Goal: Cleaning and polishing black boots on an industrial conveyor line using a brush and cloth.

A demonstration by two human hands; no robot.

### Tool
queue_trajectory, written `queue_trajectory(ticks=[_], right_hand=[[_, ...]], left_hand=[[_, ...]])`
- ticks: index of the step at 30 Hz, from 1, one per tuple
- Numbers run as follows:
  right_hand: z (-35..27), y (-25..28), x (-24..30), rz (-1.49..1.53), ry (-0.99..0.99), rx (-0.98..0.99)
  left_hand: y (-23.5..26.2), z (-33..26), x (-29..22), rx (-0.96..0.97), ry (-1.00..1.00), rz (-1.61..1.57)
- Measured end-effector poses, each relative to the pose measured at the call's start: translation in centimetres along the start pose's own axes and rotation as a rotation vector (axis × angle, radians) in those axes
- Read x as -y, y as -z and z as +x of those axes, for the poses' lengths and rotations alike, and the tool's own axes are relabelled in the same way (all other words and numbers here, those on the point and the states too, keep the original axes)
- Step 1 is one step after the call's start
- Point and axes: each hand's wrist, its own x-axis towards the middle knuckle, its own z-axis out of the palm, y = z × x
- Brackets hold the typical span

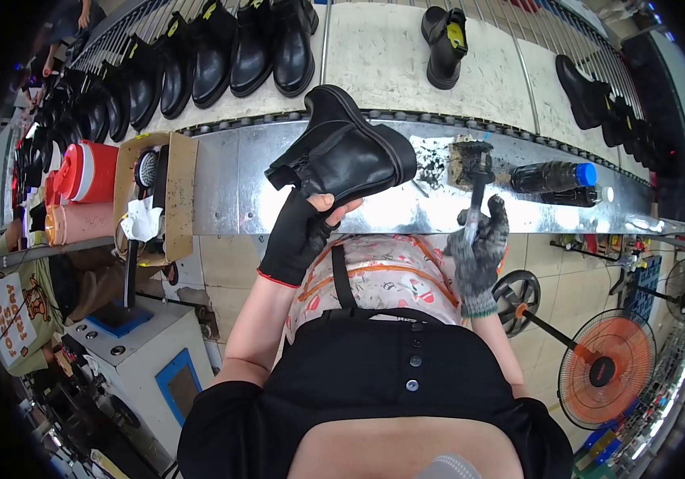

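Note:
My left hand [301,234], in a black fingerless glove, grips a black ankle boot [342,150] from below and holds it tilted above the metal bench [231,184]. My right hand [480,246], in a grey stained glove, holds the handle of a brush [475,172] whose dirty head rests on a smeared patch of the bench to the right of the boot.
A dark bottle with a blue cap [554,176] lies right of the brush. Rows of black boots [215,52] stand on the conveyor behind. A cardboard box [155,188] and a red jug [87,170] sit at the left, an orange fan [606,369] at the lower right.

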Motion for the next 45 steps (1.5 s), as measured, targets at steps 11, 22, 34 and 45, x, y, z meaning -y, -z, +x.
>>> queue_trajectory(ticks=[11,22,34,45], right_hand=[[2.1,4.6,-14.4,0.42,-0.438,-0.024],[1.5,3.9,-14.4,0.365,-0.437,-0.056],[1.0,3.0,-12.3,0.251,-0.34,-0.057],[1.1,3.3,-13.4,0.334,-0.378,-0.077]], left_hand=[[-1.9,19.0,-5.1,0.139,-0.076,0.466],[-7.0,29.8,0.4,-0.209,-0.377,1.636],[5.9,31.8,-10.0,-0.84,-0.822,1.455],[7.0,30.1,-12.7,-0.773,-0.511,1.641]])
